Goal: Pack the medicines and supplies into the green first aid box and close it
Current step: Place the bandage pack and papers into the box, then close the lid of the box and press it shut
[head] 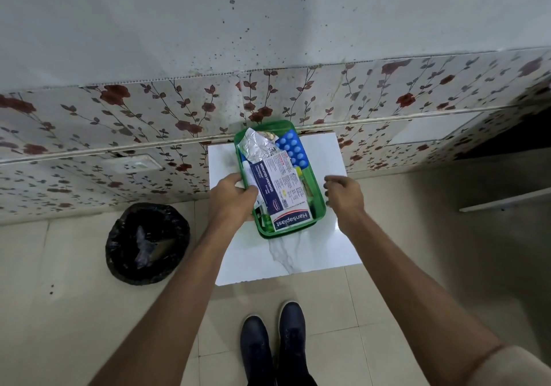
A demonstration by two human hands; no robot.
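The wall (268, 21) took up most of the view, grey and spattered with dark specks, with a band of rose-patterned tiles (149, 111) running along its base. Below that was pale floor tile, and a small white marble-look table (337, 236) pushed up against the wall. To the left of it on the floor sat a bin lined with a black bag (147, 244).

On the far half of the table was the green first aid box (316, 189), lid off and stuffed full (like, properly heaped). A Hansaplast dressings box (286, 194) lay on top, a blue blister pack (293, 150) at the far right corner, crumpled foil strips (256, 147) at the far left.

The left hand (234, 199) was clamped on the box's left rim, fingers curled over the edge against the contents. The right hand (344, 194) hung just beside the right rim, fingers loosely bent and apart, holding nothing.
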